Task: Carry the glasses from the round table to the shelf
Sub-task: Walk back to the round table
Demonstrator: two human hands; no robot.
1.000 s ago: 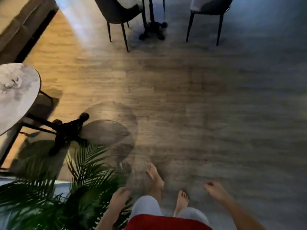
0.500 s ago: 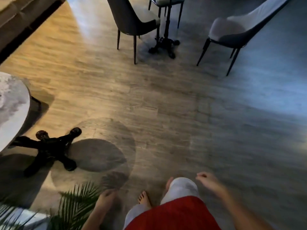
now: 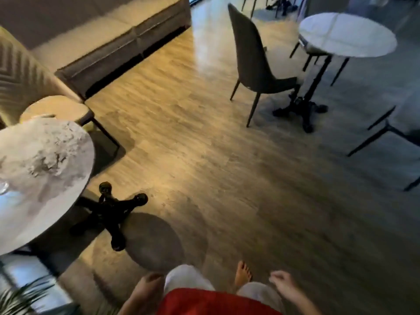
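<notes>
Left grip [image 3: 148, 289] and right grip [image 3: 281, 283] empty, loosely curled (both low beside the thighs, arms down)

Grey-veined white round table [image 3: 41, 169], black base [image 3: 111, 210], red garment [image 3: 211, 302].

our left hand [image 3: 148, 286] hangs low just beside our left knee [image 3: 186, 277], its back toward the camera, the fingers loosely curled downward and holding nothing. our right hand [image 3: 281, 280] is out a little to the side of our right leg [image 3: 259, 292], fingers relaxed and slightly bent, also holding nothing. our left forearm [image 3: 134, 303] and right forearm [image 3: 302, 303] are bare and run in from the bottom edge. one bare foot [image 3: 243, 272] is set forward between the two hands. blur softens the fingertips.
</notes>
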